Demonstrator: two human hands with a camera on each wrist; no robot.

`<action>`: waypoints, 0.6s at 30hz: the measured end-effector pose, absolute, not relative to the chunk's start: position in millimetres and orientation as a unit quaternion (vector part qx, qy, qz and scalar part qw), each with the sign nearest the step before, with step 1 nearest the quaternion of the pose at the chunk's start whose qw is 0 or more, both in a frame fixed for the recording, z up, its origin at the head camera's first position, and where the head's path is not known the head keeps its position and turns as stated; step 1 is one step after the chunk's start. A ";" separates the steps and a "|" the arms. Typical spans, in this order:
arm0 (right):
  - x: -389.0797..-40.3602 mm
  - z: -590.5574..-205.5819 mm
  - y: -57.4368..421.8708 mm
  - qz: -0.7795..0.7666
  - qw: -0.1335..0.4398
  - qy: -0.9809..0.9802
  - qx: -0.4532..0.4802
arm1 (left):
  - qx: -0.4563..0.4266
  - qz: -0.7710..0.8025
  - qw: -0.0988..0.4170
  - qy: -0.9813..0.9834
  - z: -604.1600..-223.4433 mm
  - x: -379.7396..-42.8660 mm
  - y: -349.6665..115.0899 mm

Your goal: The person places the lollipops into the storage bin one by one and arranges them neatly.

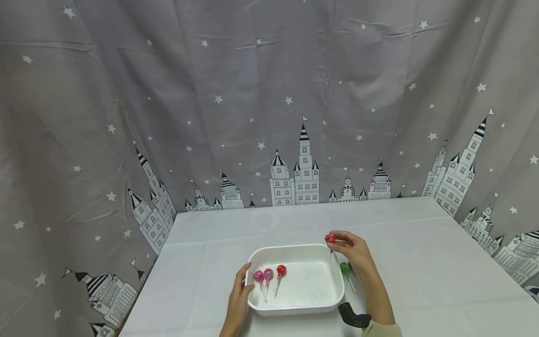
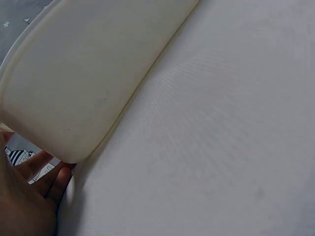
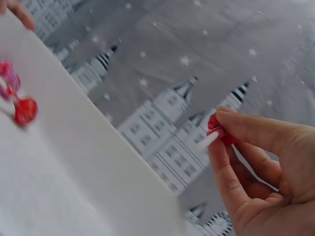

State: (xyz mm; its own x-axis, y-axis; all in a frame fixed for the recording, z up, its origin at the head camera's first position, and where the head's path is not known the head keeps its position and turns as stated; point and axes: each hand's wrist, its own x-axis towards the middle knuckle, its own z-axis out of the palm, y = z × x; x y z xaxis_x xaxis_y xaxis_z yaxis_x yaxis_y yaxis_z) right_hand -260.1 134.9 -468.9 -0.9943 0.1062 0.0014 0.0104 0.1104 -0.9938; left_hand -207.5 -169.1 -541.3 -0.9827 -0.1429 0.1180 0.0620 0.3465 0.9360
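My left hand (image 1: 239, 299) grips the left end of a white plastic tray (image 1: 313, 285), thumb over the rim and fingers along the outside wall. In the left wrist view, its fingertips (image 2: 61, 182) reach the tray's lower corner. Two pink lollipops, one at the far left (image 1: 258, 276) and one beside it (image 1: 268, 274), lie in the tray with a red lollipop (image 1: 281, 270), all in its left part. Above the tray's right back corner, my right hand (image 1: 358, 255) pinches another red lollipop (image 3: 214, 129) by its wrapped head between thumb and fingers, its white stick pointing out.
A green lollipop (image 1: 345, 269) lies on the white-covered table (image 1: 206, 262) just right of the tray, partly behind the right forearm. A black wrist device (image 1: 353, 317) sits near the tray's front right corner. A grey curtain (image 1: 252, 93) with stars and castles hangs behind.
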 end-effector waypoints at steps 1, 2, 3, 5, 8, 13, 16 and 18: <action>-261.5 -468.7 129.9 0.675 0.035 -0.736 -0.037 | 0.024 -0.571 0.089 -0.816 -540.8 -207.6 -169.2; -263.0 -468.5 124.8 0.688 0.032 -0.724 -0.039 | 0.024 -0.571 0.087 -0.816 -540.6 -207.9 -169.4; -264.0 -468.1 119.4 0.700 0.029 -0.713 -0.035 | 0.023 -0.571 0.087 -0.816 -540.3 -207.9 -169.6; -265.6 -468.9 108.8 0.721 0.022 -0.692 -0.023 | 0.022 -0.571 0.085 -0.816 -539.0 -207.5 -169.8; -267.2 -471.9 93.8 0.742 0.011 -0.670 -0.011 | 0.018 -0.571 0.086 -0.816 -537.6 -206.3 -170.3; -267.9 -479.9 72.0 0.730 0.003 -0.683 -0.014 | 0.011 -0.576 0.090 -0.812 -536.9 -204.3 -171.1; -268.3 -484.3 62.2 0.718 0.002 -0.696 -0.013 | 0.010 -0.574 0.093 -0.814 -538.2 -205.2 -171.2; -268.3 -486.6 57.9 0.712 0.001 -0.702 -0.015 | 0.009 -0.571 0.092 -0.815 -539.3 -206.4 -170.8</action>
State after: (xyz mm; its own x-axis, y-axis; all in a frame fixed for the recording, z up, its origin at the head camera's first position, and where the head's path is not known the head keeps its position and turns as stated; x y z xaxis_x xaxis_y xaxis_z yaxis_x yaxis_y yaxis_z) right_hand -268.3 57.9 -486.6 -0.9996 0.0216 -0.0196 0.0193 -0.0138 -0.9997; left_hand -206.4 -170.8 -539.3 -0.9831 -0.1198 0.1387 0.0894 0.3468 0.9337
